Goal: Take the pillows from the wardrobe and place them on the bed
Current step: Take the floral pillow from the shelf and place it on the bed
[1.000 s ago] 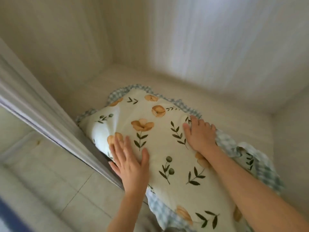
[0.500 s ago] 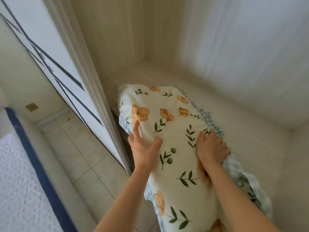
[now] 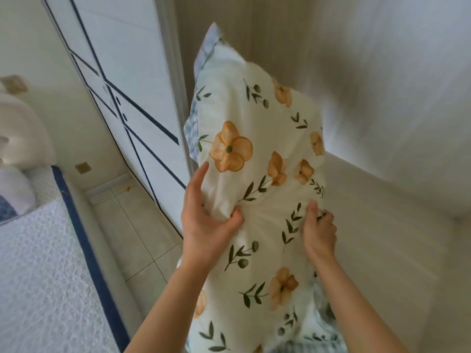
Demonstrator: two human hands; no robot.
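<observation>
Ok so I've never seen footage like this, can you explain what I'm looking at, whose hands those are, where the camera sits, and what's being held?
There is no machine here: a person wears one wide-angle camera on their head, looking forward and down, so the two bare arms coming in from the bottom are their own. Both hands hold a pillow, cream with orange flowers and a blue checked frill, lifted upright. The left hand bunches the fabric on one side, and the right hand grips the other. Behind the pillow is the pale wardrobe interior, its shelf bare where it shows. To the left stands a white door with dark lines, then a tiled floor, and the bed with a white textured cover edged in blue.
</observation>
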